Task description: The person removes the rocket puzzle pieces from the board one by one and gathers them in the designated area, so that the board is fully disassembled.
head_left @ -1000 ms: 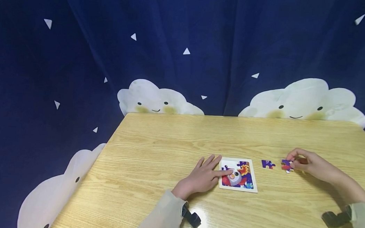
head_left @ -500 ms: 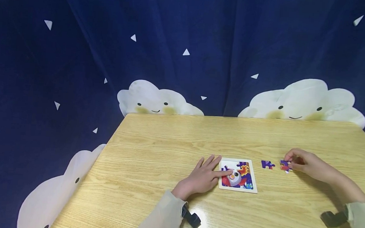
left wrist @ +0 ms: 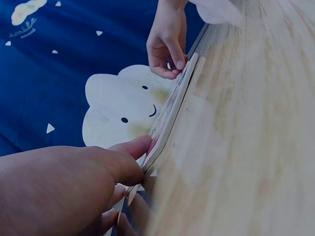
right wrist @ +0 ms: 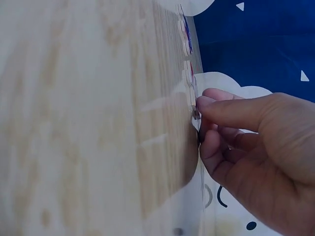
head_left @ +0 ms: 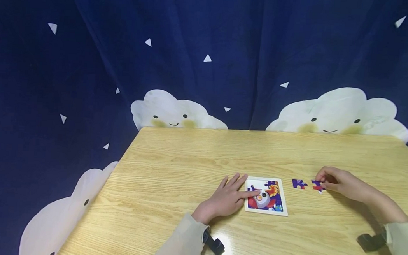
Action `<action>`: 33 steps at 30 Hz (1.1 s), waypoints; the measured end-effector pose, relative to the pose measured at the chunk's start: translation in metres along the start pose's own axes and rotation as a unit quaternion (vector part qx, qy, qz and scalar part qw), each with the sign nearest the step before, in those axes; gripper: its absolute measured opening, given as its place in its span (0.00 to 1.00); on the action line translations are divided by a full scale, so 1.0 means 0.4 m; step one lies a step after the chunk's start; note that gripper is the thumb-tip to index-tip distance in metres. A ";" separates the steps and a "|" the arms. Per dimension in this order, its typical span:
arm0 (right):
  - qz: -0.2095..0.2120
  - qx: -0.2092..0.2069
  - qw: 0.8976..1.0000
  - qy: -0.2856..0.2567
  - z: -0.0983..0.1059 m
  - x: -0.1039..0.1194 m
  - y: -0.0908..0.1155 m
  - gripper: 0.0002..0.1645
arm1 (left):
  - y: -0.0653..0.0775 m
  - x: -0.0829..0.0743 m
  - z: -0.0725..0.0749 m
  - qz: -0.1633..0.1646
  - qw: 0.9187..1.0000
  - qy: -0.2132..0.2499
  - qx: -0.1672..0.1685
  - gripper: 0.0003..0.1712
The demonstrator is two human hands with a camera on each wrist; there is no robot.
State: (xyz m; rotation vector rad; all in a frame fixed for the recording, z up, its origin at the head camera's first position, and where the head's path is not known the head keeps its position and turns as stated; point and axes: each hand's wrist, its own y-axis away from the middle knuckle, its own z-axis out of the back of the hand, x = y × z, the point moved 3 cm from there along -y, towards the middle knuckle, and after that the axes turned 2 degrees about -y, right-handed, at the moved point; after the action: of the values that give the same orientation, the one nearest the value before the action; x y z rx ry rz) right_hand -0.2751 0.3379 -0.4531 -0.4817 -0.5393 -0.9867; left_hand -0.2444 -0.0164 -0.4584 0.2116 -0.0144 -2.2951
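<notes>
A square jigsaw tray (head_left: 266, 213) with a pale frame and a colourful picture lies flat on the table. My left hand (head_left: 221, 202) rests at its left side, fingers spread straight and thumb laid over the picture; the left wrist view shows that thumb (left wrist: 133, 146) on the tray edge. To the right, my right hand (head_left: 349, 186) pinches a purple and red puzzle piece (head_left: 316, 185) between thumb and fingers. In the right wrist view, the piece (right wrist: 190, 83) lies low against the tabletop, its near end partly hidden by the fingertips.
Between the tray and my right hand lies another purple puzzle piece (head_left: 298, 184). The wooden table (head_left: 188, 154) ends at the back against a dark blue curtain (head_left: 195, 33) with clouds and white triangles. Black wrist cameras sit on both sleeves.
My right hand has slid slightly left with the puzzle piece, bringing it closer to the other loose piece. My left hand and the tray stay where they were.
</notes>
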 end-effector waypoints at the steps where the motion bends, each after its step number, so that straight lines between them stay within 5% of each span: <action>1: 0.002 0.001 1.000 0.000 0.000 0.000 -0.001 0.11 | 0.000 0.000 0.000 0.001 1.000 0.001 0.000 0.28; 11: 0.010 -0.023 1.000 0.012 0.002 -0.001 0.005 0.11 | -0.001 0.003 -0.002 0.000 1.000 0.002 -0.001 0.28; 17: -0.028 -0.040 0.999 0.005 0.002 0.003 0.012 0.08 | -0.001 0.002 -0.003 -0.002 1.000 -0.002 -0.002 0.28; 33: -0.032 -0.071 0.997 -0.017 -0.045 0.069 -0.019 0.07 | 0.001 0.000 -0.002 0.002 1.000 0.006 0.001 0.28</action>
State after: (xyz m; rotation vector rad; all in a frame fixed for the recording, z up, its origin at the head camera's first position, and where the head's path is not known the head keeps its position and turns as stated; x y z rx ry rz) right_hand -0.2660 0.3058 -0.4488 -0.6131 -0.5201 -1.0847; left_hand -0.2440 -0.0165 -0.4590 0.2250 -0.0103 -2.2909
